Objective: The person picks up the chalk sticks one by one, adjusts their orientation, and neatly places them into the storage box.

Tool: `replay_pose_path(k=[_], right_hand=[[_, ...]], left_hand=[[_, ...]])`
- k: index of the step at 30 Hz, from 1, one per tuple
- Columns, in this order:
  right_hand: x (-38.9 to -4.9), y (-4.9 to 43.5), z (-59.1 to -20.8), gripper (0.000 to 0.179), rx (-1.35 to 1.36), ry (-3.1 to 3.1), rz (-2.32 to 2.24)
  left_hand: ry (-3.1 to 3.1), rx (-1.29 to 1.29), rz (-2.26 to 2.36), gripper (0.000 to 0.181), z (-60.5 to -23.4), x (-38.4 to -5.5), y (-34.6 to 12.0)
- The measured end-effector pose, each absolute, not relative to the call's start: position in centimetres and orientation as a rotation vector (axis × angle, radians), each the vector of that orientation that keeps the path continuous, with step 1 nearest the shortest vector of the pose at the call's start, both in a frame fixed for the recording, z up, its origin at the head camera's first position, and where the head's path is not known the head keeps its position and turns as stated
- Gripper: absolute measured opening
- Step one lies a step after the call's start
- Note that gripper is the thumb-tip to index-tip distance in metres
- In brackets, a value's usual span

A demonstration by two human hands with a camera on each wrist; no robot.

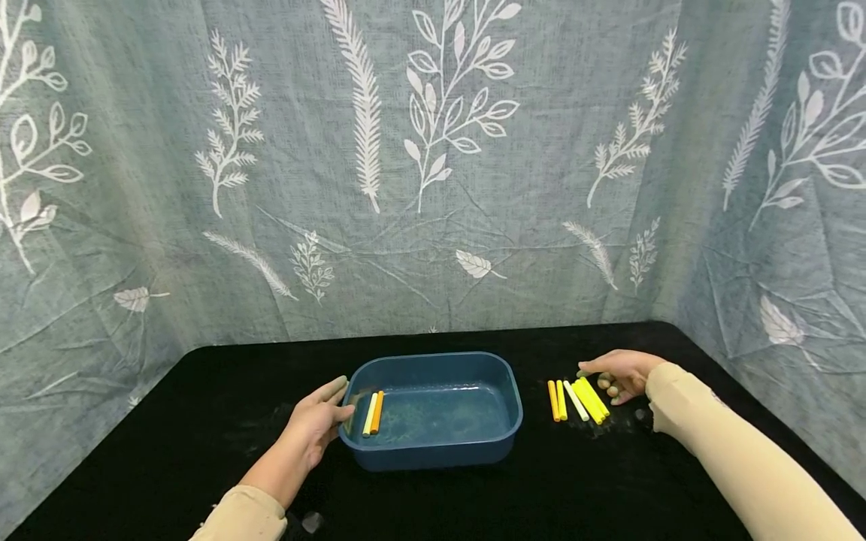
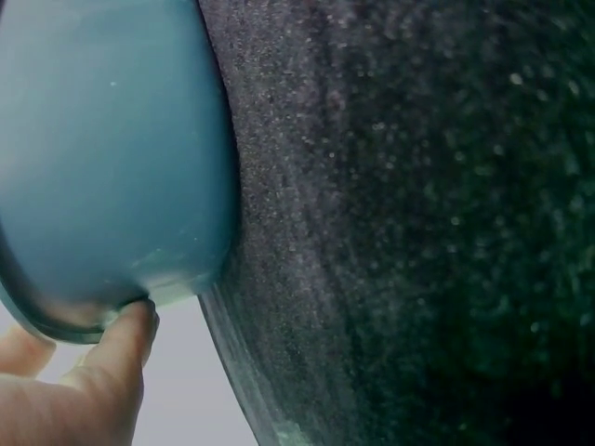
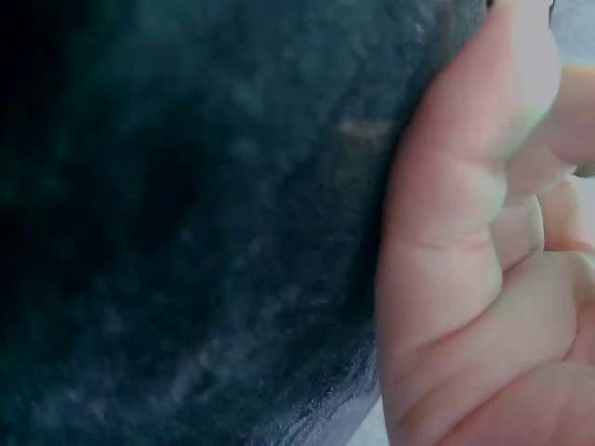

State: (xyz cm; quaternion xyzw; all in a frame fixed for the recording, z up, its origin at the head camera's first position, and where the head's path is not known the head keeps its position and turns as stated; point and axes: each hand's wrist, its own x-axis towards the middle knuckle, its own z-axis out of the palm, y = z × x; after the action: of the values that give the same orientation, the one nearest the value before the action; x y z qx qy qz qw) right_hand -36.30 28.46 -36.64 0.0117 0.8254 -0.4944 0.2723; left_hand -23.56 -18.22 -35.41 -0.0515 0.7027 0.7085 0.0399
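A dark blue rectangular tub (image 1: 433, 453) stands on the black tabletop. My left hand (image 1: 318, 422) grips its left end, thumb over the rim and fingers along the outside; the left wrist view shows a fingertip (image 2: 139, 321) against the wall. Inside the tub, a pale yellow chalk stick (image 1: 369, 415) leans beside an orange chalk stick (image 1: 377, 412). To the tub's right, my right hand (image 1: 625, 373) hovers at the far ends of bright yellow chalk sticks (image 1: 590, 400), index finger extended and the others loosely bent. The right wrist view shows mostly its palm, the chalk out of frame.
Left of the bright yellow sticks lie an orange chalk stick (image 1: 553, 401), a yellow one (image 1: 561, 400) and a white one (image 1: 576, 401). A grey-green leaf-patterned curtain (image 1: 433, 278) hangs behind and at both sides of the black tabletop (image 1: 223, 421).
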Motion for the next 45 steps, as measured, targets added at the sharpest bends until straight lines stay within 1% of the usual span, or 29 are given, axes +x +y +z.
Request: replay_pose_path(k=[2, 6, 9, 13, 15, 18, 21, 26, 30, 35, 45], right_hand=[[-36.3, 28.5, -36.7, 0.043, 0.033, 2.229, -1.32], [-36.0, 29.0, -36.5, 0.021, 0.057, 2.219, -1.324], [-35.6, 29.4, -36.2, 0.015, 0.075, 2.223, -1.324], [-35.0, 30.0, -35.8, 0.015, 0.09, 2.231, -1.329], [-34.8, 30.3, -35.7, 0.018, 0.059, 2.26, -1.328], [-34.6, 30.8, -35.5, 0.03, -0.086, 2.4, -1.269], [-34.5, 31.4, -35.5, 0.035, -0.315, 2.57, -1.137], [-34.8, 32.1, -35.9, 0.033, -0.675, 2.621, -0.923], [-34.7, 32.3, -36.0, 0.034, -0.837, 2.597, -0.8], [-34.2, 32.3, -35.8, 0.032, -0.951, 2.597, -0.668], [-33.9, 33.5, -36.6, 0.012, -1.074, 2.685, -0.717]], left_hand=[[2.15, -0.163, 2.169, 0.063, -35.3, -23.6, -18.3], [2.133, -0.172, 2.167, 0.063, -35.2, -23.6, -18.3], [2.126, -0.167, 2.17, 0.063, -35.0, -23.6, -18.4], [2.123, -0.166, 2.18, 0.064, -34.8, -23.6, -18.6], [2.125, -0.168, 2.184, 0.064, -34.7, -23.7, -18.7], [2.133, -0.159, 2.181, 0.064, -34.5, -23.7, -18.8], [2.135, -0.155, 2.178, 0.065, -34.4, -23.8, -18.8], [2.131, -0.172, 2.167, 0.064, -34.2, -23.8, -18.7], [2.128, -0.178, 2.156, 0.064, -34.3, -23.7, -18.6], [2.125, -0.184, 2.146, 0.064, -34.6, -23.7, -18.5], [2.133, -0.183, 2.122, 0.064, -34.9, -23.8, -18.3]])
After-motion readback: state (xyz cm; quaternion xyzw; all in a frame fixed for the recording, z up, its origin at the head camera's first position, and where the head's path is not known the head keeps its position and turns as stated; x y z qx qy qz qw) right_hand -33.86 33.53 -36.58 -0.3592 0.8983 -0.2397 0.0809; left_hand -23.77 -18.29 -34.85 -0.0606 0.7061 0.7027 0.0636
